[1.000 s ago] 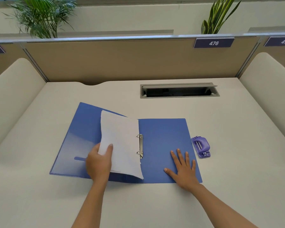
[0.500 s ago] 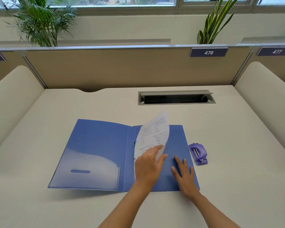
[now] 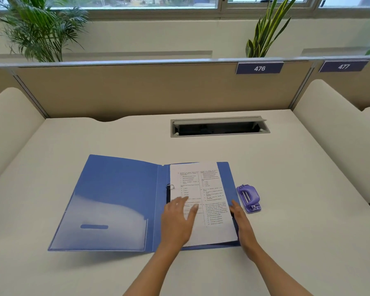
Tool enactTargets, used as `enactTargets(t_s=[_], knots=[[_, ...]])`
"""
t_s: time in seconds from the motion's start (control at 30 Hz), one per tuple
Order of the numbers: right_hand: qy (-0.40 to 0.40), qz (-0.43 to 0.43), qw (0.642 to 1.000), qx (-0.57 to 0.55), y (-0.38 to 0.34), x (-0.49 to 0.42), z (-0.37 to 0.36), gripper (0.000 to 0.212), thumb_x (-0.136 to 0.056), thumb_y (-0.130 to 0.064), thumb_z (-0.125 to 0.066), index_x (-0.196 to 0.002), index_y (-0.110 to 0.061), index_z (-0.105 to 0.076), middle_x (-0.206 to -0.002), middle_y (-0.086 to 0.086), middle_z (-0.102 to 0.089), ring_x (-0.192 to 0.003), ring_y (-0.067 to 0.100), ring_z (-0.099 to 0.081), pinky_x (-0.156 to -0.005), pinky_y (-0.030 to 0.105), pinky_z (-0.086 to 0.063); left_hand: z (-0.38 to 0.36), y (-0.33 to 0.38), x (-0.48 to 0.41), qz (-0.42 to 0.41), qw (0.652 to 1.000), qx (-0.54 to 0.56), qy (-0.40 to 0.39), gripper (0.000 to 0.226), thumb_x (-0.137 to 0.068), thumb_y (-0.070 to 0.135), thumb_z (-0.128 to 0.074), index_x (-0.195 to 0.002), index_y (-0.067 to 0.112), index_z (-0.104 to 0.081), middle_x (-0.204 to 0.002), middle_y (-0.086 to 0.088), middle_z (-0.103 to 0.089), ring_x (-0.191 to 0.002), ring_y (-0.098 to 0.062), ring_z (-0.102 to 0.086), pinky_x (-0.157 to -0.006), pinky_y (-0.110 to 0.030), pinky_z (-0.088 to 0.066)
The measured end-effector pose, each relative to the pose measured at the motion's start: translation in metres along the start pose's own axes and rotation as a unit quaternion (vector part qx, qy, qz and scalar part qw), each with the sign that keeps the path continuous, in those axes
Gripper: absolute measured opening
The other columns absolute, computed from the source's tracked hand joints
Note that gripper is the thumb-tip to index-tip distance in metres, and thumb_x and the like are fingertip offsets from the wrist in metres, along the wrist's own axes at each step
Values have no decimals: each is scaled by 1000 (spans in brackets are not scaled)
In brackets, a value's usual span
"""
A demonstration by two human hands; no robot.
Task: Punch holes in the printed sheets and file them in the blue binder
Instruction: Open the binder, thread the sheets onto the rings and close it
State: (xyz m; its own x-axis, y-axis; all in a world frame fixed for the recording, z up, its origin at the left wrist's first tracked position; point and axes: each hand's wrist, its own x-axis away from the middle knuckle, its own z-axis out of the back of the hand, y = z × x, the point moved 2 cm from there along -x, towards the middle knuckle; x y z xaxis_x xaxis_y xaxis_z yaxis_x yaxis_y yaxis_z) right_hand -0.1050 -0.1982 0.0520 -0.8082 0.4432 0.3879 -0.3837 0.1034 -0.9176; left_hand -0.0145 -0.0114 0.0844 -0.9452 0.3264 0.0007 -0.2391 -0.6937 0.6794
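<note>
The blue binder lies open on the desk, its left cover with a clear pocket. Printed sheets lie flat on the right half, threaded on the metal ring. My left hand rests flat on the sheets' lower left part, fingers straight. At the sheets' right edge is my right hand, fingers straight, touching the edge over the binder's right cover. A purple hole punch stands just right of the binder.
A grey cable slot is sunk into the desk behind the binder. Beige partitions close the back and both sides. Plants stand behind the back partition.
My left hand swung the sheets over from the left cover to the right half and now presses them flat. My right hand slid out to the sheets' right edge.
</note>
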Motion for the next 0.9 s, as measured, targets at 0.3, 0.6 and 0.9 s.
enactTargets(t_s=[0.3, 0.6, 0.9], knots=[[-4, 44, 991, 124, 6, -4, -6, 56, -96, -56, -36, -147, -36, -28, -149, -22, -32, -137, -1, -29, -117, 27, -21, -13, -47, -1, 51, 980, -163, -105, 80, -94, 56, -45, -154, 21, -6, -162, -2, -8, -147, -24, -12, -118, -41, -17], [-27, 82, 946, 312, 27, -13, -13, 65, -99, -46, -33, -153, -30, 1, -160, -14, -3, -141, -4, 9, -117, 25, 10, -11, -50, -5, 96, 994, -5, -53, 74, -94, 48, -50, -152, 13, -20, -155, -6, -29, -141, -21, -25, -115, -34, -24], [-36, 85, 939, 333, 26, -14, -12, 67, -100, -44, -36, -152, -28, 3, -161, -12, 2, -141, -4, 10, -119, 29, 10, -8, -53, -36, 242, 934, 263, 9, 25, -88, 27, -65, -79, 12, -48, -86, -7, -60, -69, -16, -52, -62, -32, -43]])
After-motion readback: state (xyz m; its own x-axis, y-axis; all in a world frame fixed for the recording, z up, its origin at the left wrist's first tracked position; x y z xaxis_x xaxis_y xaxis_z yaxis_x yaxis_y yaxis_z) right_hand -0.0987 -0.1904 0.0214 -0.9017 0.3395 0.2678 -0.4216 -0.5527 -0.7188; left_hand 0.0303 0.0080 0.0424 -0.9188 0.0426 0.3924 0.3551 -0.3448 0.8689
